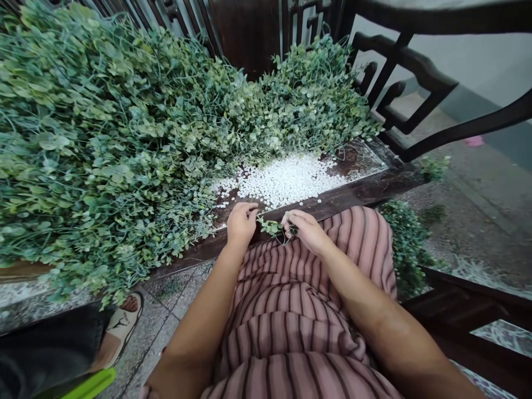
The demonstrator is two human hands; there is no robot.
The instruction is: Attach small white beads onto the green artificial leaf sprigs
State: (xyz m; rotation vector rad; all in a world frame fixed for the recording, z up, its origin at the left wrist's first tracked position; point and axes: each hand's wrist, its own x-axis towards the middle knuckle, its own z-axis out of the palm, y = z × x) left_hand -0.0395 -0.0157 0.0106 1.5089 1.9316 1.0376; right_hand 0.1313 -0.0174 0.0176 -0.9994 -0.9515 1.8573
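My right hand (306, 229) is closed on a small artificial leaf sprig (271, 226), its green leaves pointing left and a thin stem hanging below. Just to the left, my left hand (241, 223) has thumb and fingers pinched together at the bench edge; whatever is between them is too small to make out. Beyond both hands lies a spread of small white beads or caps (293, 176) on the dark wooden bench seat (361, 157). A large heap of artificial greenery (137, 133) covers the seat to the left and behind the white pieces.
The bench's carved armrest (419, 83) rises at the right. More greenery (403, 244) sits low beside my lap, near a dark wooden frame (469, 293). At lower left are another person's sandalled foot (120, 330) and a bright green object (91, 383).
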